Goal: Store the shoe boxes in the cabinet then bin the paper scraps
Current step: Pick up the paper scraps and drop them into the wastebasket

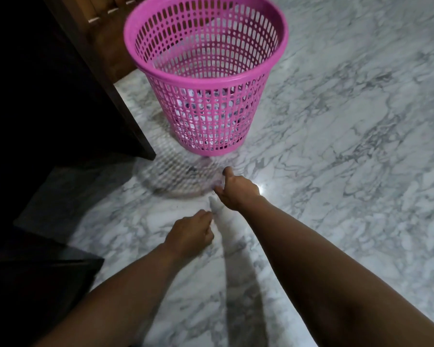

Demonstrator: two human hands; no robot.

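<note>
Hands low over marble floor [336, 121]: left hand [189, 236] curled loosely, contents unclear; right hand [236, 191] pinching at something small and pale, too blurred to confirm as a paper scrap. Likely scrap-binning step; shoe boxes not visible. Next: lift and drop into pink bin [206, 78] just ahead. Bin plastic, round, lattice-walled, white scraps [206, 116] showing through. Dark wooden cabinet [60, 96] on left.

The basket [206, 78] in front of me is bright pink, its wall a grid of small slots. White scraps [203, 116] with dark marks show through the mesh. The floor [348, 121] is white marble veined with grey. The cabinet [48, 96] beside it is dark brown, almost black.
</note>
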